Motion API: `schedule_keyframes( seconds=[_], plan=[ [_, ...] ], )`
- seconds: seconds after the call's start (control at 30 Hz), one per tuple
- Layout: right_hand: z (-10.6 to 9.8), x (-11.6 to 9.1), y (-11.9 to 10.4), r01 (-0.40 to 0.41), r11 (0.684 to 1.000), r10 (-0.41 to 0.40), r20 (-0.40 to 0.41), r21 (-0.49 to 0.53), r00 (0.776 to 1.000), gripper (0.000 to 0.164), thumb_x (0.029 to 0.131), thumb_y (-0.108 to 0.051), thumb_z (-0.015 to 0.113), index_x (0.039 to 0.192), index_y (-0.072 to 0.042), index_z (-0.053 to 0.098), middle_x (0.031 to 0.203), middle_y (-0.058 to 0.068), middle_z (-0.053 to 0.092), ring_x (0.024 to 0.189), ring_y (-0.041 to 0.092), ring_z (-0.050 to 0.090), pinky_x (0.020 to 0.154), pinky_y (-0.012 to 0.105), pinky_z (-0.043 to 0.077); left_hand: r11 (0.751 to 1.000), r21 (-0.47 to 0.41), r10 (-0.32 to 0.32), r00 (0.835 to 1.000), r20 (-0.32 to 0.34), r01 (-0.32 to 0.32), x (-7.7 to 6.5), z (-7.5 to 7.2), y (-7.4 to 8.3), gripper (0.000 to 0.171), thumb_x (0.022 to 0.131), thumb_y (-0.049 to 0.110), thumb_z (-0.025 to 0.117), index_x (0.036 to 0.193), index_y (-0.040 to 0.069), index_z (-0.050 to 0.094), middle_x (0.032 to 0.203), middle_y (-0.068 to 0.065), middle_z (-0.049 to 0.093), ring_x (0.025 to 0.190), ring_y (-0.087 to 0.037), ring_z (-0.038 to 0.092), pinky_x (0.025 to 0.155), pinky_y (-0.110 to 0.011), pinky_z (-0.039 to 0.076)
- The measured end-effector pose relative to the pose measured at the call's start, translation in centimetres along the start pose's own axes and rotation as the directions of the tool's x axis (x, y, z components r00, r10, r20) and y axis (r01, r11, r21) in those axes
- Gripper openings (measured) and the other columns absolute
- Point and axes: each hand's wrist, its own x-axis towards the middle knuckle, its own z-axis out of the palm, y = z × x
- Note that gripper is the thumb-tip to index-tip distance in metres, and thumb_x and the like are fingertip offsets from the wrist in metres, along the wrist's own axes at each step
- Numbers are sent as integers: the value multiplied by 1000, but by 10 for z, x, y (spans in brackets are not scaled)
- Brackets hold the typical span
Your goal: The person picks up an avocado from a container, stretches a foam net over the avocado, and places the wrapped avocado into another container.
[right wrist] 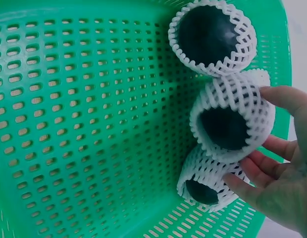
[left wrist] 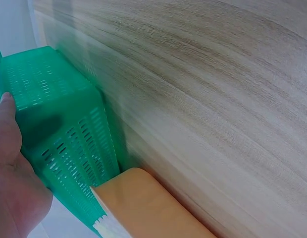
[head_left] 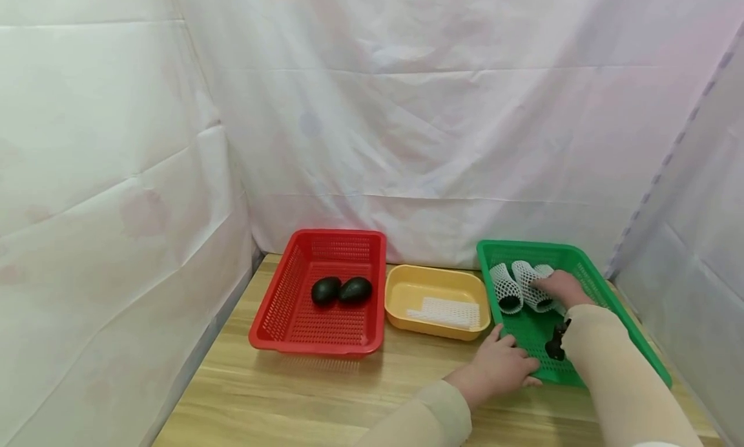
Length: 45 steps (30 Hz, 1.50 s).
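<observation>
In the green basket, several dark avocados lie in white foam nets along the far side. My right hand holds the middle netted avocado, thumb on one side of the net and fingers on the other. Beside it lie another netted avocado and a partly covered one. At the basket's near left corner, my left hand grips the rim. The left wrist view shows that hand against the basket's outer wall, its fingertips partly hidden.
A yellow tray with flat white foam nets stands left of the green basket. Farther left is a red basket holding two bare avocados. White cloth walls rise behind and beside the wooden table.
</observation>
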Motion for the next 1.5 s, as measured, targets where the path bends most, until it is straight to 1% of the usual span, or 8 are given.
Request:
schedule_keyframes(
  seconds=[0.07, 0.23, 0.43, 0.67, 0.93, 1.27, 1.33, 1.5],
  plan=[
    [1, 0, 1, 0, 1000, 0, -9, 17, 1000, 36, 95, -29, 57, 76, 1, 53, 68, 11, 48, 71, 31, 51, 61, 40, 41, 1000, 2, -2, 1000, 4, 2, 0, 0, -1, 39, 95, 64, 36, 129, 53, 53, 121, 34, 54, 114, 1, 39, 116, -41, 11],
    [5, 2, 5, 7, 1000, -6, -34, 2, 999, 56, 90, -28, 65, 106, 25, 53, 99, 39, 55, 84, 45, 58, 65, 49, 49, 1000, -6, 11, 1000, 14, -11, 0, 2, -1, 39, 95, 63, 36, 129, 53, 52, 122, 33, 54, 115, 0, 39, 117, -41, 10],
    [10, 6, 8, -4, 999, 1, -56, -48, 998, 66, 89, -29, 68, 116, 28, 48, 116, 47, 48, 92, 51, 57, 69, 52, 51, 1000, -18, 23, 1000, 7, -23, 2, 4, 0, 38, 95, 63, 37, 128, 53, 53, 121, 33, 55, 115, 0, 39, 117, -41, 10],
    [5, 11, 4, -20, 999, 18, -50, -38, 999, 60, 88, -31, 70, 104, 25, 55, 96, 38, 58, 80, 42, 59, 63, 48, 50, 1000, -7, 23, 1000, 2, -23, 5, 5, -1, 37, 96, 63, 35, 128, 54, 53, 121, 33, 54, 115, 0, 39, 117, -42, 8],
    [1, 10, 3, -34, 994, 33, -13, -102, 999, 69, 90, -36, 67, 111, 28, 51, 104, 42, 54, 83, 43, 59, 63, 47, 50, 1000, -1, 29, 1000, -10, -29, 0, -1, 1, 39, 96, 63, 35, 129, 53, 53, 121, 32, 55, 117, 0, 40, 116, -41, 13],
    [2, 0, -5, 13, 975, -9, 19, -221, 1000, 60, 99, -37, 50, 108, 22, 58, 110, 42, 55, 101, 57, 51, 90, 70, 32, 1000, -11, 21, 1000, 13, -21, 1, -1, 0, 40, 96, 63, 33, 132, 53, 50, 125, 31, 53, 120, -1, 38, 117, -41, 8],
    [1, -2, -3, 24, 976, -18, 27, -218, 999, 60, 101, -36, 44, 103, 22, 59, 101, 40, 57, 94, 53, 54, 84, 65, 38, 1000, -18, 22, 1000, 18, -22, 1, -2, 0, 41, 96, 63, 33, 132, 53, 50, 126, 31, 53, 121, -1, 37, 117, -41, 7],
    [-7, -6, -5, 69, 986, -59, 66, -149, 996, 67, 105, -38, 32, 124, 26, 44, 125, 47, 42, 106, 55, 50, 80, 56, 45, 999, -29, 16, 999, 38, -15, 0, -4, -1, 41, 96, 62, 32, 133, 53, 48, 127, 32, 52, 123, -1, 36, 117, -41, 5]
  ],
)
